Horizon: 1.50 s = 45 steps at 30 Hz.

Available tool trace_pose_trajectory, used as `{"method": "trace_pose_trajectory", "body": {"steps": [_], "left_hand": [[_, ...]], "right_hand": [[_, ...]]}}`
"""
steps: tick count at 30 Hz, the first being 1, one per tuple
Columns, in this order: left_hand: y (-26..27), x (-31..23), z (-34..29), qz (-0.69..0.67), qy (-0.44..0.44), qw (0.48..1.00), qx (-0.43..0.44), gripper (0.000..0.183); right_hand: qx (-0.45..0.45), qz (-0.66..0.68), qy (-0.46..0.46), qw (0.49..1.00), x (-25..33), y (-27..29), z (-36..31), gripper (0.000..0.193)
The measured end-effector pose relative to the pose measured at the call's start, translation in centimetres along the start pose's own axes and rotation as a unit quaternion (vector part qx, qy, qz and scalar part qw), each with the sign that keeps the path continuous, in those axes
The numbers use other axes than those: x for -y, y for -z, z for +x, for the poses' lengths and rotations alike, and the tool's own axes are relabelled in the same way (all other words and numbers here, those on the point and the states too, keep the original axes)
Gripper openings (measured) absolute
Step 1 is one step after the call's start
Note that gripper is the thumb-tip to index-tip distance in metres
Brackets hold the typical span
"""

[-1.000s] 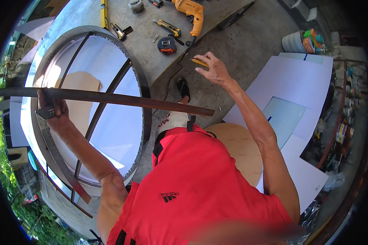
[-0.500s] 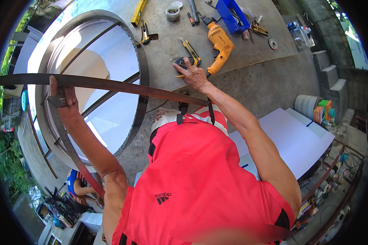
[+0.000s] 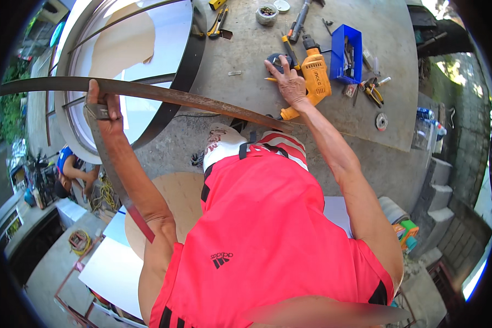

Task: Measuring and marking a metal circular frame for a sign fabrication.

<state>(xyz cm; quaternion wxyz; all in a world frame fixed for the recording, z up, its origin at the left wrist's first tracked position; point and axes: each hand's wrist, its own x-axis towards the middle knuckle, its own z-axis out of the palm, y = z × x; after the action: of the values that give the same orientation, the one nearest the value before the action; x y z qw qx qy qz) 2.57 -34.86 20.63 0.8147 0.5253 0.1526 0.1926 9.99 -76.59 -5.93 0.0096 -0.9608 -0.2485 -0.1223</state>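
My left hand [image 3: 105,112] is closed around a long, rusty flat metal bar [image 3: 164,97], which slants across in front of me toward my lap. A grey metal strip with a red end [image 3: 120,183] is gripped in the same hand and runs back along my left forearm. At the table, my right hand [image 3: 291,87] has its fingers over a dark round tape measure [image 3: 279,60]. A yellow pencil [image 3: 270,79] sticks out from under those fingers. Close beside that hand are a yellow utility knife [image 3: 290,50] and an orange power drill [image 3: 315,75].
A large round metal frame [image 3: 188,65] with crossbars stands at the left. On the grey table [image 3: 235,93] are a blue tool bin [image 3: 345,54], pliers [image 3: 374,94], a hammer [image 3: 299,24], a jar [image 3: 267,15] and a wire spool [image 3: 381,121]. Another person [image 3: 74,169] crouches far left.
The view has turned, so the table and tools appear farther right. My left hand still holds the bar and strip. My right hand stays at the tape measure.
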Motion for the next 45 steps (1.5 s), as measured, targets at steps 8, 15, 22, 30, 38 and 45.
{"method": "trace_pose_trajectory", "body": {"steps": [8, 15, 22, 30, 38, 45], "left_hand": [[-4.2, 4.5, -7.5, -0.005, -0.043, 0.997, -0.067, 0.023], [-2.2, 8.1, -12.7, -0.019, -0.09, 0.98, -0.178, 0.02], [-0.9, 9.6, -14.6, -0.037, -0.079, 0.972, -0.22, 0.021], [0.7, 9.4, -16.5, -0.055, -0.052, 0.966, -0.248, 0.019], [0.6, 9.4, -16.2, -0.104, -0.041, 0.967, -0.228, 0.025], [-6.6, 12.4, -15.1, -0.165, 0.01, 0.973, -0.163, 0.022]], "right_hand": [[0.009, 0.054, 0.004, 0.998, -4.8, -1.9, 4.1, 0.074], [0.066, -0.03, 0.039, 0.997, -0.7, 1.9, 3.7, 0.081], [0.078, 0.227, 0.302, 0.922, 5.6, -0.9, 7.2, 0.039], [0.051, 0.17, 0.25, 0.952, 7.2, -2.8, 8.1, 0.026], [0.21, 0.496, 0.041, 0.841, -1.5, 9.4, 4.9, 0.028], [0.182, 0.346, 0.131, 0.911, -10.0, 19.5, -2.5, 0.049]]}}
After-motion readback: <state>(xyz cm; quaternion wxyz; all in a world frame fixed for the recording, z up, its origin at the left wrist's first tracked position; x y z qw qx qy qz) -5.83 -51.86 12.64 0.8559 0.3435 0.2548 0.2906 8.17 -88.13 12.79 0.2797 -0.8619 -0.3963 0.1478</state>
